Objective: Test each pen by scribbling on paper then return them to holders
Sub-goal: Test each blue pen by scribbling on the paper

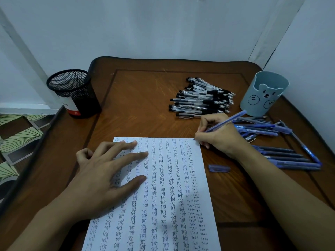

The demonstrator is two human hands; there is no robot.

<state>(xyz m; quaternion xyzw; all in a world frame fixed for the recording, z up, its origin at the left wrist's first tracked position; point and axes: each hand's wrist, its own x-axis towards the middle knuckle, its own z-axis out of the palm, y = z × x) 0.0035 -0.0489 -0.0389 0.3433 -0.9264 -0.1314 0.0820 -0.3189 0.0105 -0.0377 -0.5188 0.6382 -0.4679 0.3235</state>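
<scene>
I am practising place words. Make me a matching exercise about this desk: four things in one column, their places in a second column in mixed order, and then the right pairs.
Things
1. mesh holder
2. bear holder
3. pen cap
4. blue pen

Places
A. lying on the table, just right of the paper
B. standing at the far right of the table
C. standing at the far left edge of the table
D. held in the right hand, tip at the paper's top right corner

Pairs: 1-C, 2-B, 3-A, 4-D
</scene>
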